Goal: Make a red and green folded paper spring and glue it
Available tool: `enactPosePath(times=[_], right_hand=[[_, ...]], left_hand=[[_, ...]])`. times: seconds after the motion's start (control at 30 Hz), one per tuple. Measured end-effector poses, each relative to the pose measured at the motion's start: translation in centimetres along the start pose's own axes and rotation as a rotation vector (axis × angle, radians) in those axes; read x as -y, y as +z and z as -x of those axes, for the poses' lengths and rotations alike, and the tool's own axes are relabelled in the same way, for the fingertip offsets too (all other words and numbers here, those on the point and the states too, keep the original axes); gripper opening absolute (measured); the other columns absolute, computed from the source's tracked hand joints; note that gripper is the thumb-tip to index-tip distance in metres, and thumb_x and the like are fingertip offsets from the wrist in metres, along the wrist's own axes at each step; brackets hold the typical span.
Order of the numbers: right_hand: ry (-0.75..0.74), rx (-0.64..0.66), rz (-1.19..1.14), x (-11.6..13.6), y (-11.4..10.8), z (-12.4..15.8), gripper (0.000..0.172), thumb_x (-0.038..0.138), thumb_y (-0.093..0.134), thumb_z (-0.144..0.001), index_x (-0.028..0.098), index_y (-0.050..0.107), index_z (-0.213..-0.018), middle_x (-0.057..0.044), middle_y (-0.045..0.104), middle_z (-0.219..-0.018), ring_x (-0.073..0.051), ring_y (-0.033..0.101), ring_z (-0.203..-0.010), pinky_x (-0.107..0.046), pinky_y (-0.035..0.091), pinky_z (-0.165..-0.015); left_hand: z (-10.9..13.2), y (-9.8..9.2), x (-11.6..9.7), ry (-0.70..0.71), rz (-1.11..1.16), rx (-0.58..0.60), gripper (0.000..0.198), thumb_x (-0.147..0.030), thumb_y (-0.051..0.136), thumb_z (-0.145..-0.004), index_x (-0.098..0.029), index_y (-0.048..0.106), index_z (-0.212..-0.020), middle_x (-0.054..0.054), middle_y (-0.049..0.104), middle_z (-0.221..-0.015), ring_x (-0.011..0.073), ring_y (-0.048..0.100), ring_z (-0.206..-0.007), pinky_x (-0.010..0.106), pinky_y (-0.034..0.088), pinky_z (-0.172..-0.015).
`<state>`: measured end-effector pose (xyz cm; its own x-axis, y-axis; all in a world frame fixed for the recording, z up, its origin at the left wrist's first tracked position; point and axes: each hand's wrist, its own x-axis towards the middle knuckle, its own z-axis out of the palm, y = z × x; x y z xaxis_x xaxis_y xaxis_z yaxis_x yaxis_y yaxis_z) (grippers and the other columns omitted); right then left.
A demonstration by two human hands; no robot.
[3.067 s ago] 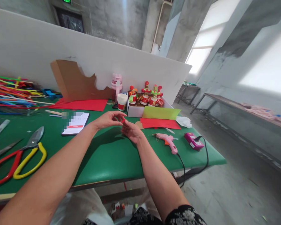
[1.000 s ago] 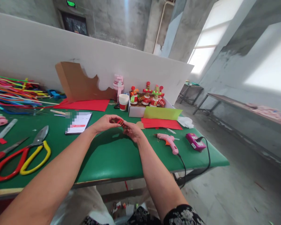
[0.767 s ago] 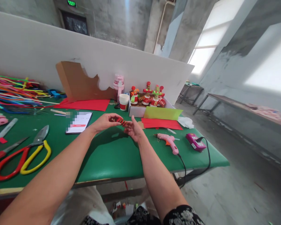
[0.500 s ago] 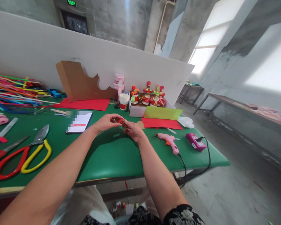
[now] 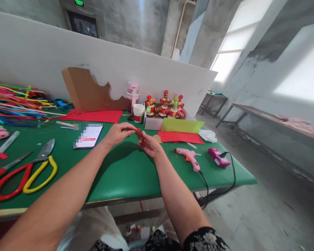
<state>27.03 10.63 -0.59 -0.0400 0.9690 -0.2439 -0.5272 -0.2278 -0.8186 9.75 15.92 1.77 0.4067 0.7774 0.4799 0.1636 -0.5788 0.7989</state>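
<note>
A small red and dark, accordion-folded paper strip (image 5: 139,133) is held between my two hands above the table's middle. My right hand (image 5: 151,145) is closed around its lower right side. The fingertips of my left hand (image 5: 119,135) pinch its upper left end, and a bit of green shows beneath those fingers. My fingers cover part of the folds. To the left of my left hand lies a phone (image 5: 90,136). Right of my right hand, a pink glue gun (image 5: 187,157) rests on the green table (image 5: 120,184).
A white box (image 5: 153,124) holds several red and green figures (image 5: 166,104). Paper cups (image 5: 138,113) and a pink bottle (image 5: 133,93) stand beside it. Large scissors (image 5: 39,165), pipe cleaners (image 5: 13,104) and a purple power block (image 5: 219,158) lie around. Red sheets (image 5: 181,137) lie ahead.
My left hand's fingers have shifted slightly on the folded strip, and its red top now shows more. My right hand has turned a little, its palm more visible.
</note>
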Motion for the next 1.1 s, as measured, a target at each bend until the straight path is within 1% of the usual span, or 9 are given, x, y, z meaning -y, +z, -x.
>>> enactPosePath(times=[0.27, 0.4, 0.53, 0.67, 0.77, 0.83, 0.9, 0.97, 1.1], right_hand=[[0.023, 0.034, -0.113, 0.0, -0.1, 0.1, 0.017, 0.027, 0.072, -0.089, 0.015, 0.067, -0.077, 0.001, 0.066, -0.064, -0.008, 0.062, -0.058, -0.02, 0.057, -0.068], [0.003, 0.032, -0.098, -0.1, -0.2, -0.1, 0.021, 0.031, 0.074, -0.087, 0.016, 0.065, -0.074, 0.003, 0.064, -0.06, -0.008, 0.062, -0.057, -0.02, 0.056, -0.066], [-0.008, 0.033, -0.055, -0.3, -0.3, -0.3, 0.025, 0.036, 0.076, -0.085, 0.016, 0.065, -0.074, 0.003, 0.063, -0.061, -0.008, 0.061, -0.056, -0.02, 0.055, -0.067], [-0.036, -0.007, 0.076, -0.4, -0.4, -0.7, 0.034, 0.049, 0.071, -0.085, 0.017, 0.066, -0.076, 0.001, 0.064, -0.063, -0.009, 0.059, -0.055, -0.024, 0.054, -0.066], [-0.186, -0.065, 0.234, -0.3, -0.6, -0.9, 0.037, 0.056, 0.064, -0.087, 0.02, 0.068, -0.081, -0.002, 0.07, -0.078, -0.011, 0.062, -0.063, -0.026, 0.052, -0.067], [-0.345, -0.059, 0.352, -0.3, -0.6, -0.9, 0.027, 0.049, 0.07, -0.082, 0.022, 0.069, -0.088, -0.002, 0.072, -0.088, -0.012, 0.064, -0.075, -0.026, 0.052, -0.072], [-0.474, -0.034, 0.459, -0.4, -0.6, -0.7, 0.026, 0.039, 0.077, -0.074, 0.024, 0.069, -0.093, -0.001, 0.072, -0.095, -0.014, 0.065, -0.086, -0.027, 0.052, -0.079], [-0.537, -0.026, 0.547, -0.5, -0.6, -0.7, 0.027, 0.033, 0.079, -0.07, 0.023, 0.068, -0.092, -0.002, 0.072, -0.094, -0.016, 0.065, -0.088, -0.029, 0.051, -0.082], [-0.55, -0.074, 0.649, -0.5, -0.5, -0.6, 0.014, 0.03, 0.073, -0.073, 0.021, 0.068, -0.081, 0.0, 0.071, -0.082, -0.017, 0.065, -0.079, -0.031, 0.051, -0.081]], left_hand=[[0.5, 0.9, 0.2, 0.115, -0.198, 0.104, 0.025, -0.035, 0.057, -0.081, -0.022, 0.076, -0.091, 0.006, 0.076, -0.096, 0.0216, 0.067, -0.09, 0.035, 0.053, -0.086], [0.7, 1.2, -0.1, 0.165, -0.282, 0.145, 0.025, -0.038, 0.061, -0.078, -0.022, 0.072, -0.094, 0.006, 0.074, -0.099, 0.0227, 0.065, -0.094, 0.035, 0.052, -0.083], [0.7, 1.8, -0.4, 0.171, -0.322, 0.134, 0.024, -0.043, 0.066, -0.075, -0.022, 0.067, -0.088, 0.004, 0.071, -0.091, 0.0222, 0.063, -0.089, 0.035, 0.052, -0.081], [0.5, 2.3, -0.1, 0.171, -0.364, 0.075, 0.015, -0.035, 0.059, -0.076, -0.022, 0.064, -0.081, 0.004, 0.069, -0.084, 0.021, 0.062, -0.084, 0.034, 0.051, -0.08], [0.5, 2.0, 0.3, 0.084, -0.318, 0.022, 0.018, -0.035, 0.058, -0.076, -0.02, 0.065, -0.083, 0.004, 0.069, -0.082, 0.0188, 0.061, -0.077, 0.031, 0.05, -0.072], [0.4, 1.7, 0.5, 0.021, -0.271, 0.014, 0.023, -0.04, 0.059, -0.075, -0.02, 0.066, -0.083, 0.004, 0.069, -0.079, 0.0178, 0.06, -0.072, 0.03, 0.049, -0.066], [0.4, 1.3, 0.5, -0.018, -0.232, 0.027, 0.025, -0.043, 0.06, -0.074, -0.02, 0.067, -0.082, 0.003, 0.069, -0.077, 0.0173, 0.06, -0.07, 0.029, 0.048, -0.065], [0.3, 1.1, 0.3, -0.034, -0.207, 0.04, 0.025, -0.042, 0.061, -0.073, -0.019, 0.068, -0.081, 0.003, 0.071, -0.078, 0.0171, 0.06, -0.07, 0.029, 0.048, -0.066], [0.3, 0.9, 0.0, -0.042, -0.17, 0.077, 0.027, -0.043, 0.062, -0.072, -0.019, 0.07, -0.083, 0.004, 0.073, -0.081, 0.0173, 0.06, -0.07, 0.03, 0.049, -0.068]])
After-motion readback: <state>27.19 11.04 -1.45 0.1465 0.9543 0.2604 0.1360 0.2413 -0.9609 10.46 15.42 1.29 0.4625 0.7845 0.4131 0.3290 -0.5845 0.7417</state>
